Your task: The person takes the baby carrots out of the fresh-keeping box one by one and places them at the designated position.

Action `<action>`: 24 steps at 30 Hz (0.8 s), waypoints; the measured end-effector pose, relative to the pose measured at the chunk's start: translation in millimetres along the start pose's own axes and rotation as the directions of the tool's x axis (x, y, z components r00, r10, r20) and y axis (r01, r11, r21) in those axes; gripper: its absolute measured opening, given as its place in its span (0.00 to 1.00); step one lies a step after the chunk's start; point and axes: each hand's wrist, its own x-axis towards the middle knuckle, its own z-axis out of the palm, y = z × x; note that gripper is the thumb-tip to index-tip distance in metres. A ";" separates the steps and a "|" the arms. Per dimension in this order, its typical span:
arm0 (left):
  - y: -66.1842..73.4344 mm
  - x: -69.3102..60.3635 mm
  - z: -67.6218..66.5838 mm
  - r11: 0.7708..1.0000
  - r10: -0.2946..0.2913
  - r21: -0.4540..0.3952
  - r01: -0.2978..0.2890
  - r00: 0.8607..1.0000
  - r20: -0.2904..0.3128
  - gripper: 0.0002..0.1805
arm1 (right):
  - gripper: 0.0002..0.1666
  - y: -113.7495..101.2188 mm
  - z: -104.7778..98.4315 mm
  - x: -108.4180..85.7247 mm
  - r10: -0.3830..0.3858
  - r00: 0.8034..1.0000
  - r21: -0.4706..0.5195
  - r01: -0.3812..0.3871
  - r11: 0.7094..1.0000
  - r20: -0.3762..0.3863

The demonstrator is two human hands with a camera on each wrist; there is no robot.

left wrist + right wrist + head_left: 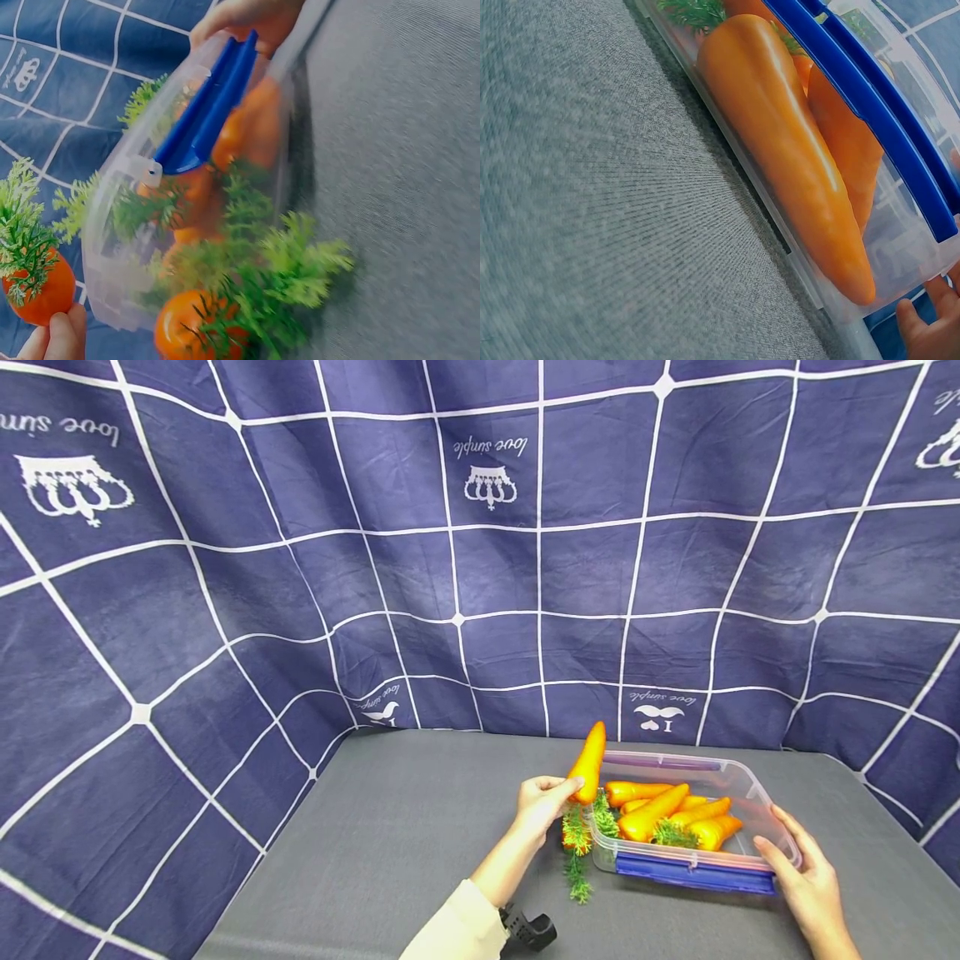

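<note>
My left hand point(542, 806) pinches an orange carrot point(590, 764) by its thick leafy end, tip pointing up, over the left end of a clear plastic box point(738, 860). In the left wrist view that carrot point(46, 289) shows its green fronds. At the box's right end my right hand point(808, 868) grips the wall, thumb over the rim and fingers outside. Several carrots point(651, 814) lie inside the box. Another carrot point(196, 328) with green leaves is beside the box's left end, mostly hidden by my left hand in the head view.
A blue latch flap point(693, 872) hangs along the box's near side. The grey tabletop point(375, 835) extends to the left. Dark blue checked cloth point(495, 568) hangs behind and at the left. A black strapped device point(531, 931) sits at my left wrist.
</note>
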 end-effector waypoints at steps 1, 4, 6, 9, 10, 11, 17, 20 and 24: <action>-0.7 -1.2 -2.4 1.000 -0.001 0.002 0.001 1.000 -0.003 0.10 | 0.36 0.2 0.0 0.0 0.003 1.000 -0.001 -0.003 1.000 -0.001; -3.3 -3.8 -9.3 1.000 -0.007 0.018 0.007 1.000 -0.018 0.10 | 0.36 0.5 -0.1 -0.5 0.011 1.000 -0.004 -0.011 1.000 0.002; -5.4 -5.1 -13.6 0.999 -0.009 0.043 0.010 1.000 -0.028 0.10 | 0.36 0.6 0.0 -0.8 0.011 1.000 -0.001 -0.011 1.000 0.003; -9.1 -6.0 -19.0 0.998 -0.005 0.068 0.007 0.999 -0.038 0.11 | 0.36 0.7 0.2 -0.9 0.003 1.000 0.005 -0.003 1.000 0.003; -10.5 -6.4 -20.4 0.997 -0.003 0.077 0.007 0.999 -0.045 0.10 | 0.36 0.8 0.2 -0.8 -0.002 1.000 0.007 0.002 1.000 0.003; -11.7 -6.8 -21.7 0.996 -0.004 0.085 0.008 0.999 -0.050 0.10 | 0.36 1.0 0.1 -0.7 -0.006 1.000 0.008 0.006 1.000 0.000; -21.8 -8.4 -27.5 0.995 -0.002 0.102 0.010 0.997 -0.079 0.08 | 0.36 2.6 -0.9 0.0 -0.006 1.000 0.016 0.006 1.000 -0.003; -25.5 -10.0 -30.8 0.992 -0.001 0.123 0.012 0.996 -0.087 0.09 | 0.36 2.5 -0.4 0.2 -0.006 1.000 0.016 0.006 1.000 -0.002; -30.2 -11.6 -37.1 0.977 0.030 0.213 -0.007 0.994 -0.104 0.11 | 0.36 1.7 1.0 0.2 -0.019 1.000 0.029 0.019 0.999 -0.007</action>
